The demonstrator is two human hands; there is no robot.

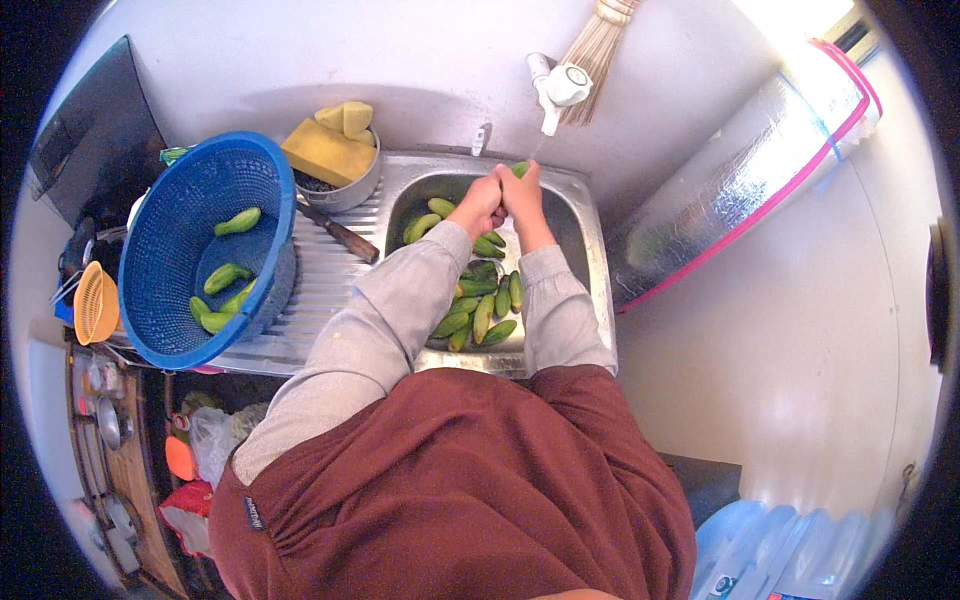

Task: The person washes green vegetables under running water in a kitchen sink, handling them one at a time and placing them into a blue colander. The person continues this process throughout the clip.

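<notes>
Both hands are together over the back of a steel sink (597, 240), beneath a white plastic tap (564, 86) with a thin stream of water. A green cucumber (519, 169) shows between them at the fingertips. My right hand (523, 199) is closed around it. My left hand (484, 204) presses against the right one; its fingers are partly hidden. Several small cucumbers (484, 319) lie on the sink's bottom, some partly behind the left forearm. On the drainboard at the left, a blue plastic basket (281, 225) leans with several cucumbers (225, 278) inside.
A knife with a wooden handle (352, 238) lies on the ribbed drainboard (311, 315). Behind it stands a metal pot (358, 196) with yellow sponges (330, 152). An orange strainer (96, 304) is far left. A straw broom (598, 56) hangs by the tap; a silvery foil roll (742, 180) leans at right.
</notes>
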